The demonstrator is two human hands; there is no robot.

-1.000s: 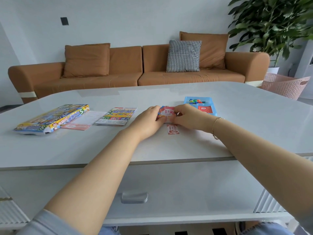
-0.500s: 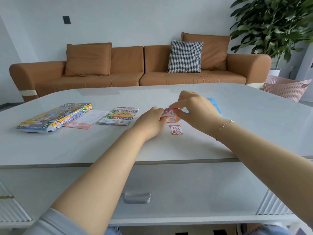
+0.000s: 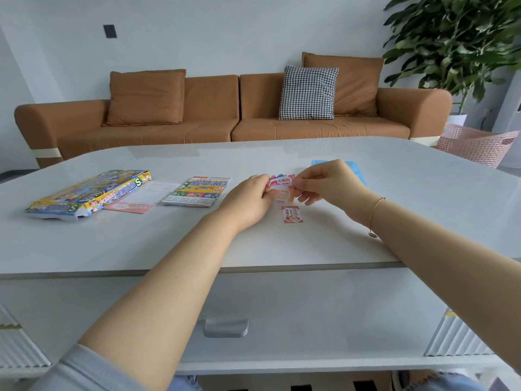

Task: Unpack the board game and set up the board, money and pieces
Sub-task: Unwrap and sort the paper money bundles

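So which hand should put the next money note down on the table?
Probably the right hand. Its fingertips already pinch the top note of the money stack, right above the note lying on the table. The left hand grips the stack, so it is busy.

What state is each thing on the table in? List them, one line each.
game box: lying flat, near end flap open.
folded board: still folded, flat beside the box.
pink sheet: flat between box and board.
wad of play money: fanned, held by both hands.
single red note: flat on the table, apart from the wad.
blue tray: mostly hidden behind the right hand.
left hand: grips the wad.
right hand: fingers pinch a note.
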